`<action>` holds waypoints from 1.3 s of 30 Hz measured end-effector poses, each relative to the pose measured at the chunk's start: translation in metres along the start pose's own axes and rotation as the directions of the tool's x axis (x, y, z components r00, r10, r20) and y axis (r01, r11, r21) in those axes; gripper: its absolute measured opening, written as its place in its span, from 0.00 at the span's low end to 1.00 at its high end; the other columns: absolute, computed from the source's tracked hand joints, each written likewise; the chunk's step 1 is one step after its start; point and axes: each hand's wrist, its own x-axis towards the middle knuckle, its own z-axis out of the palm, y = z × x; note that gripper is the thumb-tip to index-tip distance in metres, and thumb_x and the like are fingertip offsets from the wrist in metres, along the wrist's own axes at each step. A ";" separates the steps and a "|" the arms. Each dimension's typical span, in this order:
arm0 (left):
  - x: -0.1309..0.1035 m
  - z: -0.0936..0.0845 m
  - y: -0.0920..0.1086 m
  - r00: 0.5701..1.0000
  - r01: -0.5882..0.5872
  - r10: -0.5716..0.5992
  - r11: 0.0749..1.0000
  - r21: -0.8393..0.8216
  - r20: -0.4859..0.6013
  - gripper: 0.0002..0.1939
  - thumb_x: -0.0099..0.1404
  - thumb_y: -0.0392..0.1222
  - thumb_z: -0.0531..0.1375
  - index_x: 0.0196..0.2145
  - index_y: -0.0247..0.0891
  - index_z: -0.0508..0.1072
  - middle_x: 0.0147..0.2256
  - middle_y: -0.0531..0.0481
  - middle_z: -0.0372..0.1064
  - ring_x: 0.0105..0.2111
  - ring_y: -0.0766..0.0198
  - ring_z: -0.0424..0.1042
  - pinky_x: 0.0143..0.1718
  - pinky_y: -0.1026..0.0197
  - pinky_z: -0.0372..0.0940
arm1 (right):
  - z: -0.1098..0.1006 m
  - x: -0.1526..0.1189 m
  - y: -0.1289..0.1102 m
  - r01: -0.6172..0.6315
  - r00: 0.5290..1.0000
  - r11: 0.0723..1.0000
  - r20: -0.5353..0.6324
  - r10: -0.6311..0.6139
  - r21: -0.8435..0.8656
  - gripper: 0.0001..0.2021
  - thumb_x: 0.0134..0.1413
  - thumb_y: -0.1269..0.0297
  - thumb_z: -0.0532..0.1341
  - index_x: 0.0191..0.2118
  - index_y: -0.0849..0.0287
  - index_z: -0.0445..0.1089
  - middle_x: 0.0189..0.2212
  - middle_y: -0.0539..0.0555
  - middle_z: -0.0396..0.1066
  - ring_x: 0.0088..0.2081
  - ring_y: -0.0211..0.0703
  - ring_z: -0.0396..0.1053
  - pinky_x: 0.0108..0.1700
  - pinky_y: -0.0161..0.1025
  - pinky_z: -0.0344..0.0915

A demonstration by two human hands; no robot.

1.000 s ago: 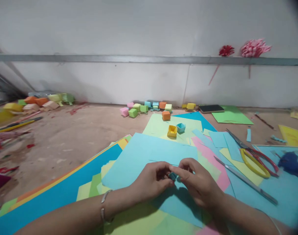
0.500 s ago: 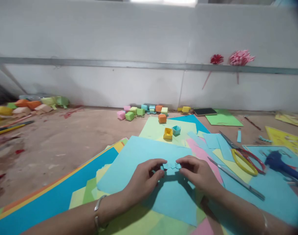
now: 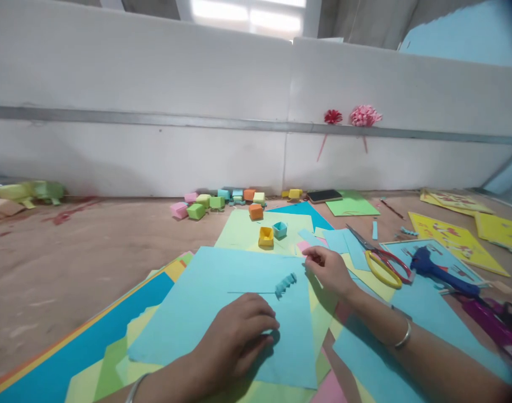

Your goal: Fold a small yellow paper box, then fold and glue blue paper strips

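Observation:
A small pleated strip of light-blue paper (image 3: 285,285) lies on a large light-blue sheet (image 3: 180,302), between my two hands. My left hand (image 3: 241,330) rests low over the sheet, just nearer than the strip, its curved fingers a little apart and nothing seen in them. Over the sheet's right edge, my right hand (image 3: 329,271) has its fingers curled together. Whether they hold anything is unclear; a faint thin line runs left from the fingertips. Beyond the sheet stand an open yellow paper box (image 3: 265,236) and an open blue paper box (image 3: 280,229).
Right of my right hand lie scissors (image 3: 382,268) with yellow and red handles and a dark-blue tool (image 3: 443,271). Small folded paper blocks (image 3: 196,211) stand by the white wall (image 3: 134,157). A black phone-like slab (image 3: 324,196) and yellow printed sheets (image 3: 457,240) lie at the back.
My hands have let go of the small pleated blue strip, which now lies on the sheet. They have moved apart, the left nearer to me, the right farther off. The view has shifted right.

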 end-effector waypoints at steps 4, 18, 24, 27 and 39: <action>0.002 0.000 0.007 0.989 -0.111 0.103 0.991 0.073 0.104 0.06 0.66 0.37 0.56 0.37 0.39 0.73 0.40 0.44 0.75 0.39 0.55 0.73 0.39 0.54 0.69 | 0.002 -0.004 0.001 0.118 0.992 0.987 0.049 -0.113 -0.108 0.08 0.52 0.69 0.55 0.34 0.60 0.72 0.32 0.56 0.72 0.32 0.43 0.69 0.37 0.42 0.67; 0.001 -0.022 -0.041 0.984 0.165 -0.175 0.793 0.587 -0.041 0.20 0.67 0.40 0.55 0.57 0.35 0.66 0.53 0.38 0.71 0.54 0.46 0.68 0.51 0.43 0.68 | 0.006 -0.011 0.003 0.353 0.933 0.860 0.207 -0.294 -0.369 0.08 0.59 0.70 0.55 0.36 0.60 0.72 0.34 0.57 0.68 0.36 0.46 0.67 0.37 0.42 0.64; 0.004 -0.022 -0.035 0.982 0.159 -0.187 0.817 0.555 -0.006 0.16 0.68 0.37 0.52 0.52 0.36 0.70 0.43 0.40 0.75 0.40 0.52 0.74 0.39 0.49 0.71 | 0.006 -0.012 0.002 0.405 0.914 0.811 0.194 -0.355 -0.422 0.11 0.59 0.72 0.54 0.46 0.62 0.70 0.41 0.62 0.68 0.42 0.51 0.66 0.41 0.45 0.65; 0.004 -0.021 -0.030 0.993 0.102 -0.119 0.841 0.531 -0.002 0.16 0.67 0.37 0.54 0.52 0.36 0.70 0.40 0.40 0.75 0.38 0.53 0.74 0.36 0.51 0.71 | 0.009 -0.022 -0.010 0.526 0.848 0.764 0.295 -0.440 -0.373 0.10 0.59 0.72 0.55 0.43 0.61 0.71 0.41 0.60 0.69 0.42 0.47 0.67 0.42 0.42 0.65; -0.005 -0.010 -0.019 0.987 0.159 -0.147 0.956 0.245 -0.067 0.18 0.64 0.34 0.55 0.51 0.41 0.67 0.35 0.49 0.75 0.32 0.60 0.75 0.33 0.60 0.69 | 0.008 -0.051 -0.039 0.746 0.666 0.478 0.544 -0.511 -0.464 0.06 0.57 0.65 0.61 0.39 0.60 0.71 0.38 0.59 0.73 0.34 0.46 0.66 0.32 0.40 0.56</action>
